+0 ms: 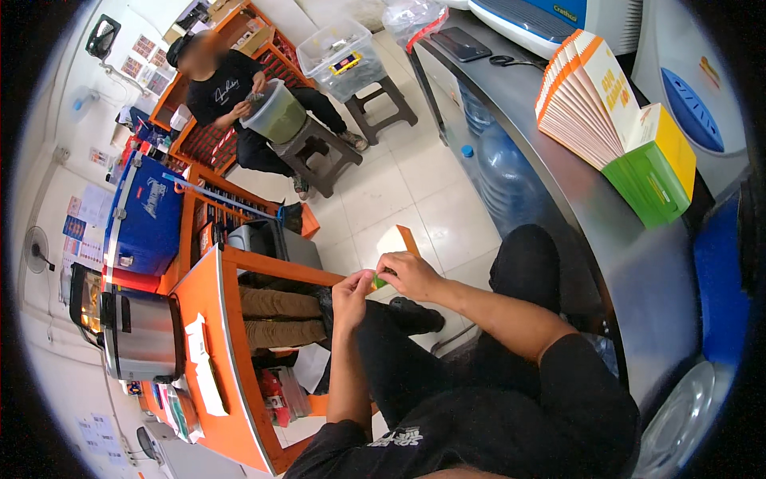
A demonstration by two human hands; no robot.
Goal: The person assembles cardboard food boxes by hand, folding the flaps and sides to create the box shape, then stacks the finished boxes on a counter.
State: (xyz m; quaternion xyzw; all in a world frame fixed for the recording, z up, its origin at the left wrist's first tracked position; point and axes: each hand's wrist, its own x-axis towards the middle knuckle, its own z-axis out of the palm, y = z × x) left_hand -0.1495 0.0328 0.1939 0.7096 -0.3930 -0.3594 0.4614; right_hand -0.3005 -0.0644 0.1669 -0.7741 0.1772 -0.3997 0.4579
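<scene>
Over my lap, both hands meet at a paper food carton [396,240], whose white panel and orange edge stick up behind my right fingers. A bit of green shows between the fingertips. My left hand [350,297] is closed, thumb and fingers pinching the carton's lower edge. Close beside it, my right hand [410,277] pinches the same edge with its fingers curled. Much of the carton is hidden behind my hands. On the steel counter [650,295] to the right stands a fanned stack of similar white-and-orange cartons [586,100], next to a yellow-and-green carton pile [658,180].
A phone [460,44] and scissors [511,61] lie on the counter, with large blue water bottles [511,172] below. Across the room a seated person [227,88] handles a tub [275,112] on a stool. An orange table [227,359] with a cooker [144,331] stands left.
</scene>
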